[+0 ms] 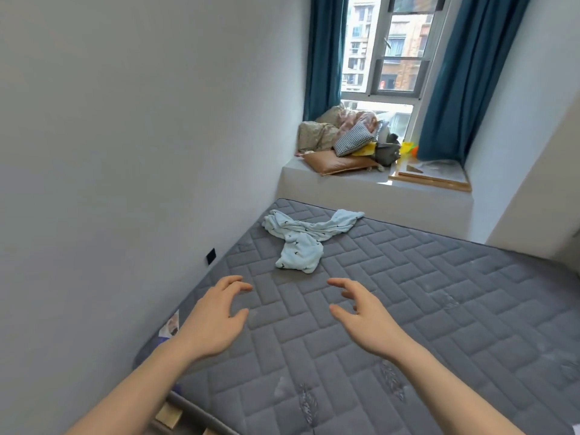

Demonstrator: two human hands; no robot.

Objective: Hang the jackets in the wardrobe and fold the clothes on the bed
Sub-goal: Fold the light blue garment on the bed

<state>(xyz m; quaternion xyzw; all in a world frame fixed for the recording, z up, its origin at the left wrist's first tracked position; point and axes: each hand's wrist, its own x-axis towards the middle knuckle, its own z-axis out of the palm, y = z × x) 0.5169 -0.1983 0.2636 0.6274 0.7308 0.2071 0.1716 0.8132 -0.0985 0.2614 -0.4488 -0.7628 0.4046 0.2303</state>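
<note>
Hands reach out over our grey quilted mattress [408,309]: our left hand [216,321] and right hand [367,318] hover side by side with fingers spread and loosely bent, holding nothing. Beyond them, apart from both, we see a crumpled light blue garment [301,240] lying near the mattress's far corner. Pillows [342,146] pile on the window ledge [392,189] between teal curtains [323,54].

Pillows [345,142] and perhaps bedding heap on the window ledge [408,196] between blue curtains [323,54].
</note>
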